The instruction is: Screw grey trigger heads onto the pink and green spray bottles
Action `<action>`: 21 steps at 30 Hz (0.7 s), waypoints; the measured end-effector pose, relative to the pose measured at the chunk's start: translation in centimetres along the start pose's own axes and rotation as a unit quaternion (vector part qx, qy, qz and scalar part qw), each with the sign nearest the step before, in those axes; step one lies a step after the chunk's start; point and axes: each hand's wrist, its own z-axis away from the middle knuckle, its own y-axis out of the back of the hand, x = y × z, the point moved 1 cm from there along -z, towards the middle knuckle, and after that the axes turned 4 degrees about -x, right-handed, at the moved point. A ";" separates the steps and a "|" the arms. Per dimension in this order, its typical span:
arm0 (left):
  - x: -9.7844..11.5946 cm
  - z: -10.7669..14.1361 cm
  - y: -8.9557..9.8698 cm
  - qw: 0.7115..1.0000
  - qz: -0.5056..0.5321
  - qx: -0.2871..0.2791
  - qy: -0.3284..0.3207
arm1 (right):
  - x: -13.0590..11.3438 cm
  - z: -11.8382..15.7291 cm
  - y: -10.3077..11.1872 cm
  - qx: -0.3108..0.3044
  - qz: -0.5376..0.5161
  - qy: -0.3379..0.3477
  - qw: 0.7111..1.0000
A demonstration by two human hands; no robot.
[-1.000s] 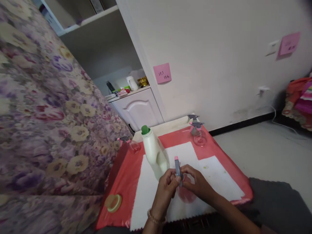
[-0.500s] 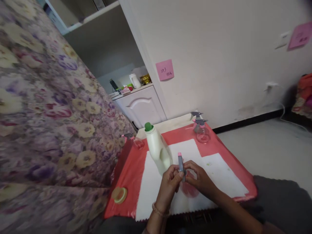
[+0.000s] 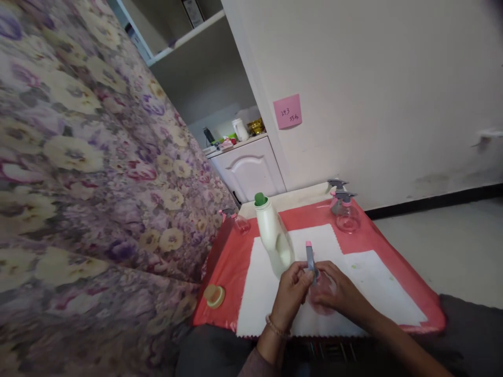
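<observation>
At the table's (image 3: 408, 293) six o'clock, the left hand (image 3: 291, 288) pinches a grey spray head (image 3: 309, 255) while the right hand (image 3: 343, 296) cups its clear bottle (image 3: 323, 310), tightness unclear; the ten o'clock bottle (image 3: 242, 225) and one o'clock bottle (image 3: 348, 219) already wear theirs.

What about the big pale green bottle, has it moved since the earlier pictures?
No, the pale green bottle keeps its place near the left edge of the white cloth; only the view has shifted.
</observation>
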 end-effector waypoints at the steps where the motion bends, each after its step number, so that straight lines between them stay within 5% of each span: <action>1: 0.0 0.2 0.1 1.000 -0.005 0.006 -0.001 | 0.3 0.2 0.0 -0.001 0.009 -0.005 1.000; 8: -2.2 0.8 1.2 0.988 -0.121 0.081 -0.043 | 3.0 1.4 -0.6 0.032 0.070 -0.033 0.996; 13: -4.4 0.6 1.1 0.988 -0.144 0.015 -0.056 | 2.3 1.4 -0.5 0.025 0.078 -0.053 0.995; 21: -4.4 0.8 1.4 0.994 -0.100 -0.025 -0.032 | 0.7 1.2 1.3 -0.061 0.059 0.002 0.996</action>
